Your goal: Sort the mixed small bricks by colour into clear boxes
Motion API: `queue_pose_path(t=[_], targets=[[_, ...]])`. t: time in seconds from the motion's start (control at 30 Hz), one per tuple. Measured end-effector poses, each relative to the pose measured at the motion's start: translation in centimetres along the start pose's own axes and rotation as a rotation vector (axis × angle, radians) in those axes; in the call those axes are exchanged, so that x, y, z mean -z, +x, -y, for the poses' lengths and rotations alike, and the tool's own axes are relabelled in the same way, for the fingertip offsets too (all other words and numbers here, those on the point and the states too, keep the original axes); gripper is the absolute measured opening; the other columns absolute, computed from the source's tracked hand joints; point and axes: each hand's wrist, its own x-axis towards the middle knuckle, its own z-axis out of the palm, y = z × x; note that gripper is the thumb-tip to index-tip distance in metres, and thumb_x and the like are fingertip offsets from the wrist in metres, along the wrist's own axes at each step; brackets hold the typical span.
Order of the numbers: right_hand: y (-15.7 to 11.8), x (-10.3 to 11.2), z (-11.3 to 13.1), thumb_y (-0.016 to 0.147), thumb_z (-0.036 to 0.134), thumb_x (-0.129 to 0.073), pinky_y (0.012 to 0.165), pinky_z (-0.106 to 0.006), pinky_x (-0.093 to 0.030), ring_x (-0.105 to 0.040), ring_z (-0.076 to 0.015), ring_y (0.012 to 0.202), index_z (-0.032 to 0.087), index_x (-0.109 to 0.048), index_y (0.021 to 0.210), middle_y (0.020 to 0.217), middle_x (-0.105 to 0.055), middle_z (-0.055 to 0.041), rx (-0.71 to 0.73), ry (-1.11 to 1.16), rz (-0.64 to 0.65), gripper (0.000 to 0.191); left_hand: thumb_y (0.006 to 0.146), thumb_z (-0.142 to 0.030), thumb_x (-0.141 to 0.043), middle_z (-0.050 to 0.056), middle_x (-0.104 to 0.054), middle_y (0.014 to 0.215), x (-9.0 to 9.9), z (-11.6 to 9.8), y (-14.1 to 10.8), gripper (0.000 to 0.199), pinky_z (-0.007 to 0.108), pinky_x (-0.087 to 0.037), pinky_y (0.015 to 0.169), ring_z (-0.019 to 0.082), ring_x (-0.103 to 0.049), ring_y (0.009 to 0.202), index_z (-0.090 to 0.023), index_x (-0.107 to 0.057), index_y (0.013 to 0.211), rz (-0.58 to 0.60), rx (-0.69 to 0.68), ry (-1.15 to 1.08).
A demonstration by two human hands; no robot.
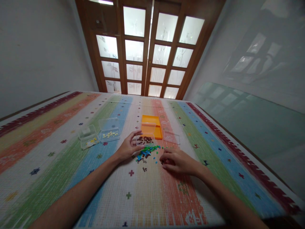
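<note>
My left hand (pixel 128 147) is around the left end of a small clear plastic box (pixel 152 145), thumb at its front and fingers at the back. Small brown building bricks (pixel 145 140) lie inside that box. In front of it spreads a loose pile of green and blue bricks (pixel 147 152), with a few brown ones (pixel 144 169) nearer me. To the right of the pile, my right hand (pixel 175 161) rests low over the cloth with curled fingers pinched together. Something small and dark shows at its fingertips, too small to make out.
An orange tray (pixel 160 128) stands behind the brown bricks' box, with a clear lid (pixel 171 137) to its right. At the left are two open clear boxes, one with pale bricks (pixel 109 135), one with yellow bricks (pixel 92 140). A striped cloth (pixel 114 197) covers the table.
</note>
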Motion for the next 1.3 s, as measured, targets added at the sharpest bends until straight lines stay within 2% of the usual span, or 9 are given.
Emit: queue_pose_path(t=[0.17, 0.43, 0.57, 0.67, 0.87, 0.93, 1.1, 1.2, 1.3], targets=[[-0.1, -0.7, -0.2, 0.093, 0.018, -0.06, 0.078, -0.028, -0.047, -0.062, -0.0168, 0.086, 0.016, -0.071, 0.101, 0.1, -0.065, -0.0079, 0.02, -0.006, -0.018, 0.013, 0.069, -0.025, -0.087, 0.017, -0.051, 0.143, 0.0, 0.1, 0.0, 0.07, 0.048, -0.056, 0.096, 0.025, -0.07, 0.103, -0.022, -0.054, 0.131, -0.005, -0.014, 0.014], [0.1, -1.7, -0.7, 0.091, 0.012, -0.059, 0.074, -0.027, -0.047, -0.063, -0.0171, 0.083, 0.018, -0.071, 0.093, 0.096, -0.068, -0.007, 0.077, -0.022, -0.074, 0.013, 0.069, -0.026, -0.087, 0.017, -0.049, 0.143, 0.0, 0.0, -0.1, 0.069, 0.047, -0.056, 0.095, 0.023, -0.07, 0.101, -0.023, -0.055, 0.13, -0.01, -0.016, 0.014], [0.4, -2.0, -1.0, 0.09, 0.009, -0.058, 0.073, -0.026, -0.047, -0.064, -0.0168, 0.084, 0.019, -0.07, 0.097, 0.101, -0.069, -0.0068, 0.136, -0.016, -0.107, 0.017, 0.069, -0.026, -0.087, 0.016, -0.049, 0.144, 0.1, 0.1, -0.1, 0.071, 0.048, -0.056, 0.096, 0.023, -0.07, 0.101, -0.024, -0.054, 0.132, -0.004, -0.02, 0.031], [1.0, -1.1, -0.9, 0.092, 0.012, -0.058, 0.075, -0.027, -0.047, -0.064, -0.0169, 0.088, 0.02, -0.069, 0.099, 0.103, -0.069, -0.0067, 0.168, -0.005, -0.159, 0.015, 0.07, -0.026, -0.086, 0.016, -0.049, 0.144, 0.2, 0.2, 0.0, 0.071, 0.048, -0.056, 0.095, 0.023, -0.07, 0.1, -0.024, -0.054, 0.133, 0.007, -0.017, 0.039], [4.1, 2.5, -0.2, 0.093, 0.014, -0.062, 0.072, -0.025, -0.043, -0.06, -0.0148, 0.079, 0.017, -0.071, 0.095, 0.09, -0.067, -0.0056, 0.19, -0.025, -0.291, 0.01, 0.069, -0.024, -0.086, 0.016, -0.046, 0.149, 0.0, 0.1, 0.0, 0.073, 0.046, -0.057, 0.095, 0.024, -0.071, 0.102, -0.024, -0.052, 0.134, 0.03, -0.029, -0.004], [5.5, 3.3, 0.0, 0.092, 0.013, -0.063, 0.073, -0.025, -0.043, -0.06, -0.014, 0.077, 0.016, -0.071, 0.096, 0.091, -0.067, -0.0057, 0.17, -0.013, -0.286, 0.01, 0.069, -0.024, -0.086, 0.017, -0.048, 0.147, -0.1, -0.1, -0.1, 0.074, 0.045, -0.057, 0.095, 0.024, -0.071, 0.102, -0.023, -0.052, 0.134, 0.03, -0.033, -0.011], [8.7, 3.5, 0.3, 0.087, 0.007, -0.065, 0.07, -0.024, -0.041, -0.06, -0.0138, 0.076, 0.017, -0.075, 0.093, 0.09, -0.07, -0.0053, 0.149, -0.064, -0.138, 0.016, 0.067, -0.022, -0.087, 0.016, -0.051, 0.144, 0.0, -0.2, -0.1, 0.073, 0.043, -0.057, 0.093, 0.023, -0.072, 0.099, -0.023, -0.053, 0.132, 0.028, -0.024, -0.001], [9.8, 3.3, 0.1, 0.084, 0.003, -0.065, 0.07, -0.023, -0.042, -0.06, -0.014, 0.075, 0.016, -0.077, 0.091, 0.089, -0.071, -0.0063, 0.175, -0.078, -0.067, 0.02, 0.067, -0.021, -0.087, 0.015, -0.052, 0.141, 0.2, 0.1, 0.0, 0.074, 0.042, -0.058, 0.09, 0.022, -0.072, 0.097, -0.024, -0.053, 0.132, 0.034, -0.015, -0.014], [10.4, 3.3, -0.2, 0.082, 0.0, -0.063, 0.072, -0.024, -0.044, -0.061, -0.0142, 0.075, 0.017, -0.079, 0.089, 0.088, -0.071, -0.0062, 0.2, -0.06, -0.059, 0.024, 0.067, -0.021, -0.087, 0.015, -0.055, 0.137, 0.2, 0.2, 0.0, 0.074, 0.042, -0.058, 0.091, 0.023, -0.071, 0.099, -0.024, -0.053, 0.133, 0.044, -0.026, -0.031]])
